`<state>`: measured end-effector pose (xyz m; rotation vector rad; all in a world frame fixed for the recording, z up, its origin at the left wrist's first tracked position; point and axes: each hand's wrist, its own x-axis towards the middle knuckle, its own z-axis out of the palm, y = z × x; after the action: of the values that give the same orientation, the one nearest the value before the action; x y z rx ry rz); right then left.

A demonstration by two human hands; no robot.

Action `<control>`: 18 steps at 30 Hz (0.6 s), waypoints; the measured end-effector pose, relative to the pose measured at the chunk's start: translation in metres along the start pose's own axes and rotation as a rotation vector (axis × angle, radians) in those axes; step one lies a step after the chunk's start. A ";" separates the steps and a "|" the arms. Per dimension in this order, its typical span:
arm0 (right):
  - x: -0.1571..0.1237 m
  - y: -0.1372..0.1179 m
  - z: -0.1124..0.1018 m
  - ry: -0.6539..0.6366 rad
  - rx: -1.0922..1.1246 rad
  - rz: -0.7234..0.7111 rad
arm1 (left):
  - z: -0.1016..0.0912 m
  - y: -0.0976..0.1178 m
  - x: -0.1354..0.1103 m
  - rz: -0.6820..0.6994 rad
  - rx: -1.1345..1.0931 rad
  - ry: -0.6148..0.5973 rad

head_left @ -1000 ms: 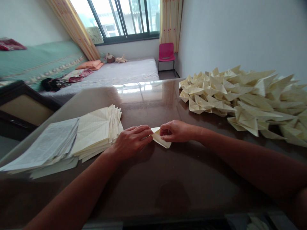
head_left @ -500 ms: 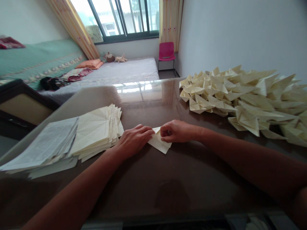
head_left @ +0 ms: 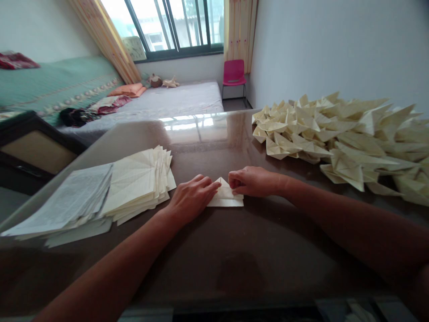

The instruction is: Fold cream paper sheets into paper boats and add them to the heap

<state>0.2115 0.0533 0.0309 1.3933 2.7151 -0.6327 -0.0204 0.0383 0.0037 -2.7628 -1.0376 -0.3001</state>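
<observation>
A small cream folded paper (head_left: 225, 197) lies on the brown table between my hands, its pointed corner facing away from me and a straight edge toward me. My left hand (head_left: 195, 193) grips its left side, fingers bent together over the edge. On the other side, my right hand (head_left: 254, 181) is closed in a pinch at the paper's right edge; the thumb and curled fingers touch it. Left of my left hand lies a stack of creased cream sheets (head_left: 134, 181). Beyond my right forearm rises a heap of folded paper pieces (head_left: 345, 134) with pointed corners.
Grey printed sheets (head_left: 78, 194) lie at the left, against the cream stack. The glossy table (head_left: 201, 255) reflects the window. Behind it are a bed (head_left: 191, 98) and a pink chair (head_left: 233, 74). A dark wooden cabinet (head_left: 33, 147) stands left of the table.
The folded paper has turned so that a straight edge faces me instead of a corner. My right hand has shifted slightly right, uncovering more of the paper's top point.
</observation>
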 end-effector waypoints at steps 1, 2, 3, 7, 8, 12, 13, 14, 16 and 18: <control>0.000 -0.001 0.000 -0.006 -0.016 -0.002 | 0.001 0.001 0.000 0.002 0.007 0.003; 0.000 -0.002 0.000 -0.011 -0.029 -0.004 | 0.002 0.001 0.000 0.017 0.009 0.001; 0.000 -0.004 0.000 -0.013 -0.042 -0.001 | 0.002 0.001 0.000 0.054 0.005 -0.009; -0.001 -0.008 0.000 -0.010 -0.099 0.048 | -0.002 0.003 0.001 0.263 -0.017 -0.090; -0.001 -0.008 0.000 -0.005 -0.112 0.051 | -0.002 0.004 0.001 0.284 -0.019 -0.103; -0.003 -0.002 -0.004 0.114 -0.185 0.080 | -0.003 0.008 0.003 0.254 0.004 -0.110; -0.004 0.000 -0.006 0.134 -0.187 0.089 | -0.003 0.009 0.003 0.244 0.015 -0.106; -0.005 0.001 -0.007 0.130 -0.175 0.089 | -0.003 0.009 0.003 0.236 0.027 -0.101; -0.006 0.000 -0.009 0.065 -0.125 0.052 | -0.002 0.010 0.003 0.228 0.048 -0.096; -0.008 -0.003 -0.008 0.000 -0.101 0.006 | -0.001 0.011 0.003 0.219 0.066 -0.085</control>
<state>0.2149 0.0487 0.0413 1.3774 2.7001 -0.4884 -0.0107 0.0321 0.0041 -2.8172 -0.7372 -0.1160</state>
